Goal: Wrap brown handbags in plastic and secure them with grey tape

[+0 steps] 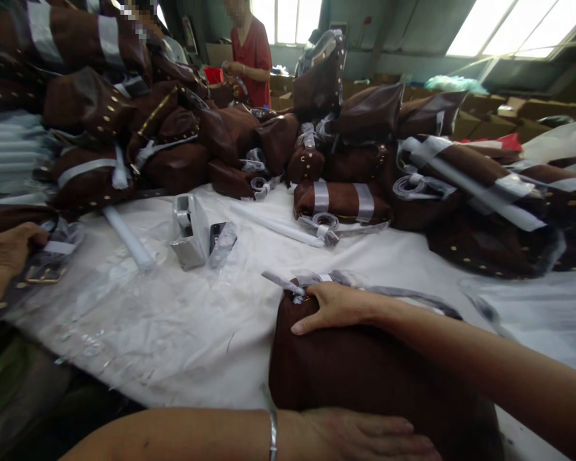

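Observation:
A dark brown leather handbag [388, 378] lies on the white-covered table [182, 346] right in front of me. My left hand [360, 435], below a silver bangle, lies flat against its near side with fingers stretched out. At the bag's upper left end, my right hand [333, 306] grips the top edge, thumb on the near face and fingertips hidden over the far side. Beside these fingers is a wrapped zipper end [297, 293]. A plastic-wrapped strap [408, 292] runs along the bag's far edge.
A tape dispenser [191, 232] and a phone [216, 235] stand mid-table. Brown bags [249, 134] are piled behind. At left, another person's hand [9, 250] touches a wrapped buckled strap [48, 272]. A person in red [254, 57] stands at the back. White sheets [547, 314] lie right.

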Tool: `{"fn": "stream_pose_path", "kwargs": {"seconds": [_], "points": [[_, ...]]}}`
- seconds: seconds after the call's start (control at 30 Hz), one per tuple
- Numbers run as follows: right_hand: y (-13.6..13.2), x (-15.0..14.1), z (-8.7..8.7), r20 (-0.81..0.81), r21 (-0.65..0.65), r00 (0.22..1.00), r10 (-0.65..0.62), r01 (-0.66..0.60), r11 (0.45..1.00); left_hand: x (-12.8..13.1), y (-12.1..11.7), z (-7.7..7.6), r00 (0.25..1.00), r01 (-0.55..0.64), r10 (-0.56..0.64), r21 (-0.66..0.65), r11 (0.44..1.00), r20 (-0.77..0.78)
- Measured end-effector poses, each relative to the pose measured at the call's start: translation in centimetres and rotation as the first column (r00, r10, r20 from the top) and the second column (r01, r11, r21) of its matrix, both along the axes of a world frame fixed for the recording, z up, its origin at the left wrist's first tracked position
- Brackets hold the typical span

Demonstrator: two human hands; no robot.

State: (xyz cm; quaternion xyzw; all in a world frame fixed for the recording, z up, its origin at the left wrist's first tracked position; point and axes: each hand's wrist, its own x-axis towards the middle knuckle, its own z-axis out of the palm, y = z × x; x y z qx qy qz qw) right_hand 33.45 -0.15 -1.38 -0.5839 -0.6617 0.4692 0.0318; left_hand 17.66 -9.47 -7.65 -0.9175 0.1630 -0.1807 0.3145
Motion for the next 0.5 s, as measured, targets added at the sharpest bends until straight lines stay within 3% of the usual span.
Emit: {"fn": "stream_pose_path", "kwargs": {"seconds": [0.23, 0.37, 0.5], "points": [[-0.3, -0.7, -1.6, -0.072, 0.017, 0.977, -0.200, 0.202, 0.979, 0.6, -0.3, -1.7, 0.996, 0.073, -0.061, -0.192, 0.979, 0.069], [-0.4, -0.2, -1.1, -0.087, -0.004, 0.982, -0.169, 0.169, 0.986, 0.6, -0.5, -2.1, 0.994, 0.097, -0.080, -0.234, 0.967, 0.079], [-0.7, -0.3, -0.6, -0.098, 0.130, 0.987, -0.129, 0.141, 0.982, 0.3, -0.4, -1.4, 0.997, 0.065, -0.055, -0.222, 0.973, 0.052]]}}
